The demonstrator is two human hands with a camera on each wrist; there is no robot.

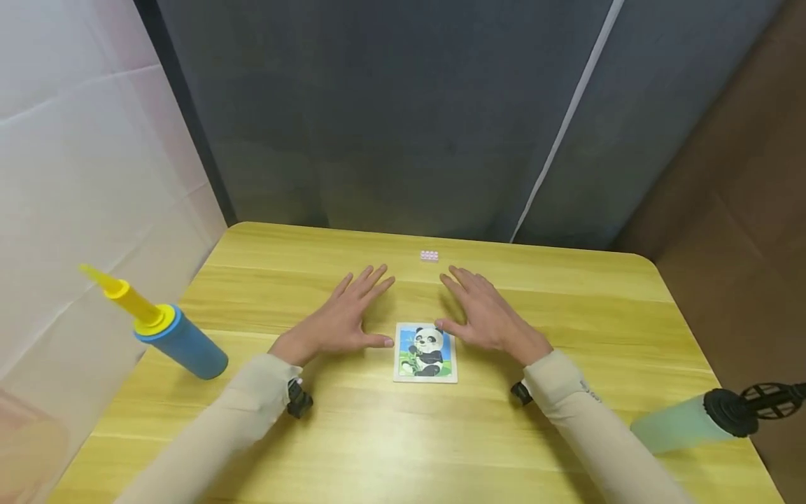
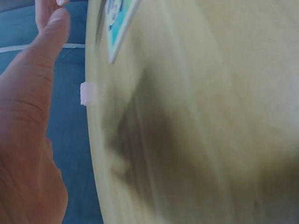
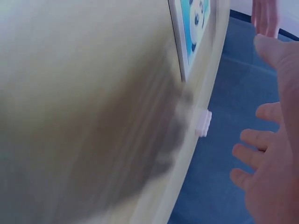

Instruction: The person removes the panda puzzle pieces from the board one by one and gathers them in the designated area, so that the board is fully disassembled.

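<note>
On the table, a panda puzzle lies between the flat left hand and right hand, fingers spread, with a pump at nine o'clock and a small pink block at twelve.

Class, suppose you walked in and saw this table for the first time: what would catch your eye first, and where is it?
Most likely the panda picture board, lying flat on the yellow wooden table between the two spread hands: the left hand to its left, the right hand to its right. Next, the blue pump with a yellow nozzle near the table's left edge.
</note>
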